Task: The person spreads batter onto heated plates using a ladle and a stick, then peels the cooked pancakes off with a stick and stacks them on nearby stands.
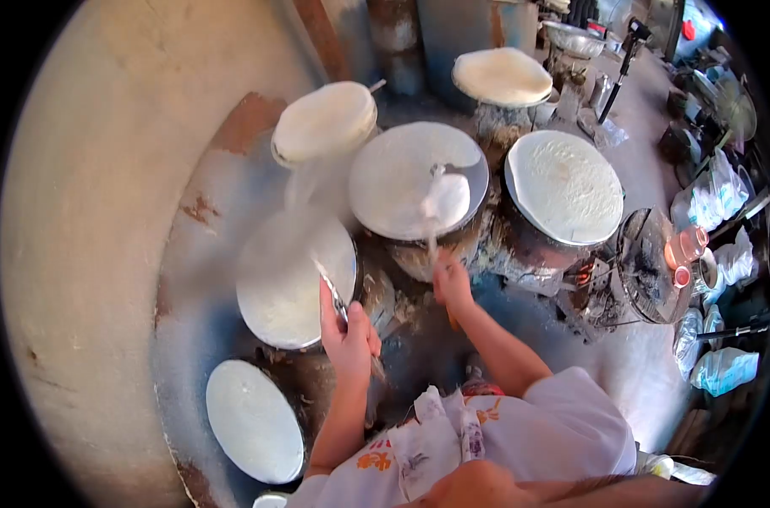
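In my right hand point(453, 289) is the handle of a ladle point(431, 233). Its pale round head lies over the white batter on the middle round pan point(385, 190); a grey patch of that pan shows at its upper right. My left hand point(349, 343) is closed around a slim, shiny metal tool point(334, 296), whose kind I cannot make out. The tool's upper end points at the left pan point(288, 317), which has a white layer in it and is partly veiled by steam. To the right, another pan point(564, 188) carries a thin, bubbly white sheet.
A white disc-shaped pan or lid point(254, 422) sits at lower left. Behind are two stacks of pale round sheets, one left point(326, 123) and one right point(503, 76). A small fire point(585, 273) glows below the right pan. Orange-pink cups point(685, 245) stand on a round dark stand.
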`<act>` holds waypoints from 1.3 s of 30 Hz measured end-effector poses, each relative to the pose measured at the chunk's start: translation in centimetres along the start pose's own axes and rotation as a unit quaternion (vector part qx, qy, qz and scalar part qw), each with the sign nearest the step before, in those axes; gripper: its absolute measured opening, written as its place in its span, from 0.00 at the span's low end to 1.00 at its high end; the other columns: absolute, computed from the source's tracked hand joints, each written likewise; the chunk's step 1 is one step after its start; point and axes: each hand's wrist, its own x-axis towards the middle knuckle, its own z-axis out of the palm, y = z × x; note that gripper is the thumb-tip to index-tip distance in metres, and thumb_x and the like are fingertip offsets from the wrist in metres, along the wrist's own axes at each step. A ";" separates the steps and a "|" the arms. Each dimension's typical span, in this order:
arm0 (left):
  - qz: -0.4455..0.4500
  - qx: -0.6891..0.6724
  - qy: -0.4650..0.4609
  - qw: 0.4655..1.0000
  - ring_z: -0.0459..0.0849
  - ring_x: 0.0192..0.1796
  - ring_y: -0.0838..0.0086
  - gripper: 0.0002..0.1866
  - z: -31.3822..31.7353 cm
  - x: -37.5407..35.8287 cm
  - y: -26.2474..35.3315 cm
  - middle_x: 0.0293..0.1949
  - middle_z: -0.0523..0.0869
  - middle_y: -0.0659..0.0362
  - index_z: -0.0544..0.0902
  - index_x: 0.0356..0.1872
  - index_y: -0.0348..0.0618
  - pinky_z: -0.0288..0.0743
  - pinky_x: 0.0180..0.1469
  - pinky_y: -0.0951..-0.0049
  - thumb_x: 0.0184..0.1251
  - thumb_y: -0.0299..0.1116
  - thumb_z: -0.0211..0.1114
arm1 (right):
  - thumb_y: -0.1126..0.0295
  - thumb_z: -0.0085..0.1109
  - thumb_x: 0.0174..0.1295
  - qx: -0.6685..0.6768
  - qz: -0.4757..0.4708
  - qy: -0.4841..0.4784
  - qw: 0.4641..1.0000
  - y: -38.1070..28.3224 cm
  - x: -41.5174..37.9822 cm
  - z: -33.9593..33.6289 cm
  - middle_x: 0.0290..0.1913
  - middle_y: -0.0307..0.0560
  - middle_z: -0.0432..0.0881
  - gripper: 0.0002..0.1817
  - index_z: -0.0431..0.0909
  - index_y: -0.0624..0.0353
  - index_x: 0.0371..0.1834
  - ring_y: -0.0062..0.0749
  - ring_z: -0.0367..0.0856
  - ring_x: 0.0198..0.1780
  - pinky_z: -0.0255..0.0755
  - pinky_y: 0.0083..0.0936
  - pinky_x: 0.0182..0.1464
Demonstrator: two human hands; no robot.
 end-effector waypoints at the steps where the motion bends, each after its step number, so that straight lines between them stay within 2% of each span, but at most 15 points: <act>1: -0.007 -0.003 0.003 1.000 0.58 0.11 0.84 0.32 0.0 0.1 -0.3 0.13 0.63 0.66 0.48 0.74 0.50 0.56 0.12 0.80 0.72 0.25 0.47 | 0.67 0.51 0.68 -0.041 0.027 -0.031 0.998 0.6 -1.2 -1.4 0.23 0.39 0.72 0.18 0.69 0.55 0.60 0.19 0.64 0.15 0.57 0.21 0.14; 6: -0.024 -0.003 -0.014 1.000 0.58 0.11 0.84 0.31 1.1 0.3 -1.8 0.13 0.62 0.67 0.49 0.73 0.48 0.56 0.12 0.80 0.71 0.26 0.49 | 0.65 0.51 0.68 -0.045 0.051 -0.032 0.997 -4.6 0.5 -9.9 0.25 0.38 0.72 0.21 0.69 0.51 0.64 0.17 0.62 0.16 0.56 0.19 0.15; 13: -0.030 0.023 -0.043 0.998 0.62 0.11 0.84 0.33 8.0 4.0 -3.9 0.14 0.65 0.67 0.49 0.73 0.46 0.59 0.12 0.81 0.70 0.30 0.54 | 0.64 0.48 0.69 -0.055 0.027 -0.048 0.997 -11.6 11.3 -11.0 0.22 0.35 0.70 0.17 0.73 0.50 0.60 0.17 0.60 0.16 0.55 0.19 0.16; 15: -0.025 0.020 -0.050 0.998 0.59 0.11 0.84 0.32 10.4 5.4 -3.8 0.14 0.62 0.67 0.50 0.73 0.46 0.57 0.12 0.81 0.71 0.30 0.53 | 0.65 0.48 0.68 -0.242 -0.031 -0.096 0.965 -9.3 9.7 -12.6 0.20 0.37 0.73 0.17 0.73 0.51 0.59 0.18 0.65 0.15 0.60 0.21 0.16; 16: -0.034 0.012 -0.056 0.998 0.59 0.11 0.84 0.32 11.3 5.8 -4.1 0.14 0.62 0.67 0.50 0.73 0.47 0.57 0.12 0.81 0.71 0.29 0.53 | 0.66 0.48 0.68 -0.320 0.041 -0.128 0.938 -9.5 6.8 -13.3 0.21 0.38 0.76 0.16 0.74 0.52 0.58 0.19 0.67 0.15 0.63 0.22 0.16; 21: -0.054 0.023 -0.066 0.996 0.64 0.12 0.84 0.32 16.3 8.1 -5.0 0.15 0.67 0.66 0.51 0.73 0.46 0.60 0.12 0.81 0.71 0.27 0.51 | 0.67 0.46 0.69 -0.274 -0.039 -0.085 0.957 -14.2 11.0 -17.1 0.21 0.38 0.77 0.16 0.76 0.51 0.57 0.18 0.66 0.14 0.61 0.20 0.16; 22: -0.054 0.029 -0.062 0.996 0.63 0.11 0.84 0.32 17.5 8.4 -5.3 0.15 0.67 0.66 0.51 0.73 0.45 0.60 0.12 0.81 0.70 0.27 0.52 | 0.66 0.47 0.69 -0.284 -0.002 -0.065 0.957 -15.3 13.5 -16.1 0.21 0.36 0.75 0.19 0.71 0.52 0.62 0.17 0.69 0.17 0.66 0.22 0.20; 24: -0.060 0.028 -0.056 0.996 0.63 0.11 0.84 0.32 19.7 8.7 -6.0 0.14 0.66 0.66 0.50 0.73 0.45 0.60 0.12 0.81 0.70 0.26 0.52 | 0.68 0.47 0.66 -0.351 -0.206 -0.025 0.913 -13.1 20.5 -14.5 0.23 0.49 0.78 0.18 0.74 0.47 0.59 0.35 0.77 0.21 0.71 0.34 0.27; 27: -0.086 0.006 -0.057 0.995 0.62 0.10 0.84 0.32 20.5 9.1 -6.9 0.14 0.66 0.66 0.51 0.73 0.46 0.59 0.12 0.81 0.70 0.26 0.52 | 0.70 0.46 0.65 -0.609 -0.331 -0.005 0.721 -14.1 19.9 -12.0 0.24 0.54 0.77 0.21 0.71 0.45 0.61 0.48 0.79 0.26 0.73 0.43 0.33; 31: -0.103 0.072 -0.086 0.988 0.62 0.10 0.83 0.32 20.8 10.9 -6.4 0.14 0.65 0.67 0.51 0.73 0.47 0.58 0.12 0.80 0.71 0.27 0.52 | 0.71 0.46 0.62 -0.558 -0.241 0.068 0.791 -15.6 14.9 -15.6 0.25 0.57 0.78 0.20 0.70 0.46 0.58 0.55 0.79 0.27 0.72 0.48 0.29; 33: -0.150 -0.013 -0.096 0.984 0.62 0.11 0.83 0.32 22.7 12.7 -7.4 0.14 0.65 0.67 0.51 0.73 0.49 0.57 0.12 0.81 0.71 0.28 0.52 | 0.70 0.46 0.64 -0.570 -0.206 0.050 0.794 -13.7 15.2 -14.4 0.23 0.59 0.78 0.18 0.72 0.45 0.57 0.57 0.79 0.26 0.70 0.51 0.28; 36: -0.209 -0.151 -0.091 0.962 0.61 0.13 0.85 0.28 24.8 14.8 -6.3 0.17 0.63 0.68 0.55 0.72 0.59 0.58 0.12 0.84 0.73 0.31 0.50 | 0.71 0.44 0.64 -0.590 -0.280 -0.003 0.757 -14.9 17.0 -14.0 0.27 0.62 0.79 0.17 0.72 0.45 0.56 0.58 0.80 0.31 0.72 0.50 0.32; 37: -0.225 -0.210 -0.096 0.947 0.61 0.13 0.86 0.28 24.1 14.9 -5.1 0.18 0.64 0.68 0.56 0.71 0.60 0.58 0.12 0.84 0.73 0.31 0.50 | 0.71 0.45 0.64 -0.559 -0.245 0.006 0.792 -15.9 16.8 -14.7 0.30 0.62 0.80 0.17 0.73 0.48 0.55 0.56 0.80 0.32 0.72 0.48 0.34; 38: -0.247 -0.265 -0.094 0.927 0.62 0.14 0.86 0.27 22.7 14.5 -4.1 0.19 0.64 0.68 0.57 0.70 0.62 0.59 0.12 0.85 0.73 0.32 0.50 | 0.70 0.43 0.64 -0.606 -0.178 0.035 0.774 -17.7 15.8 -15.4 0.30 0.57 0.82 0.18 0.74 0.45 0.56 0.55 0.81 0.30 0.73 0.49 0.32; 39: -0.280 -0.316 -0.076 0.903 0.60 0.14 0.89 0.21 21.5 14.6 -3.3 0.20 0.64 0.69 0.66 0.64 0.64 0.58 0.13 0.88 0.73 0.32 0.50 | 0.69 0.44 0.65 -0.588 -0.212 0.021 0.781 -16.3 15.8 -17.7 0.30 0.57 0.81 0.17 0.74 0.44 0.56 0.56 0.80 0.30 0.72 0.50 0.32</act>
